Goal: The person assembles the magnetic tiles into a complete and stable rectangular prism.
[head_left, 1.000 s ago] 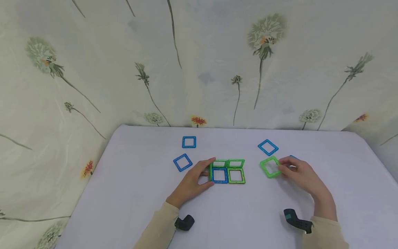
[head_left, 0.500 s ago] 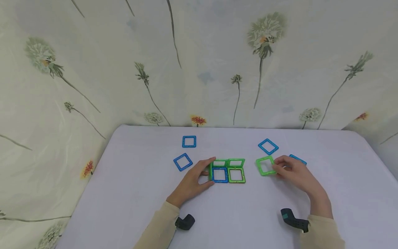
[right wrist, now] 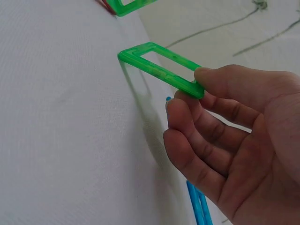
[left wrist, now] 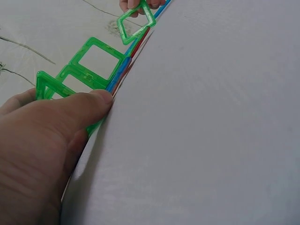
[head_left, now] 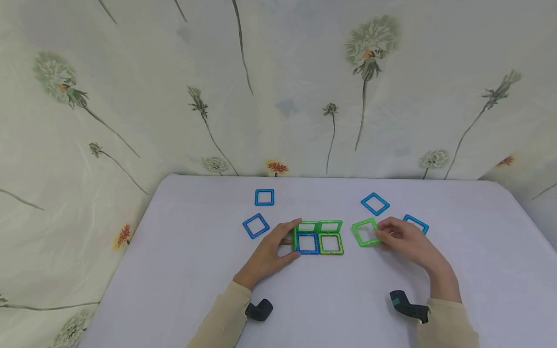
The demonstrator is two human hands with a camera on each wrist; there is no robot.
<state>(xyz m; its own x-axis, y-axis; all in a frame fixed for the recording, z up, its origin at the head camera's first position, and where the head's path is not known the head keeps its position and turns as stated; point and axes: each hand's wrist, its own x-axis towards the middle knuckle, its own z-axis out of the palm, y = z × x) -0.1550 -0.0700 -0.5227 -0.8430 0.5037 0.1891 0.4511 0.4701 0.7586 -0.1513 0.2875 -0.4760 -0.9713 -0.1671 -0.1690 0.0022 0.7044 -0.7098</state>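
Observation:
My left hand (head_left: pixel 269 256) holds the left end of a small magnetic-tile build, thumb at its front corner and a finger at the back. The build has a blue square tile (head_left: pixel 308 253) lying flat beside a flat green tile (head_left: pixel 331 253) with a red edge beneath. Green square tiles stand upright along the back (head_left: pixel 330 222), and another green upright (head_left: pixel 295 240) is at the left. My right hand (head_left: pixel 411 244) pinches a separate green square tile (right wrist: pixel 159 75) by one corner between thumb and fingers. That tile is raised off the table, right of the build and apart from it.
Loose blue square tiles lie on the white table (head_left: pixel 196 251): one at the back left (head_left: pixel 264 204), one near the left hand (head_left: pixel 247 231), one at the back right (head_left: pixel 368 209), one behind the right hand (head_left: pixel 416 221). A patterned cloth (head_left: pixel 174 121) hangs behind.
My right hand has moved left with the green tile, bringing it nearer the build and uncovering more of the blue tile behind that hand. The left hand stays in place.

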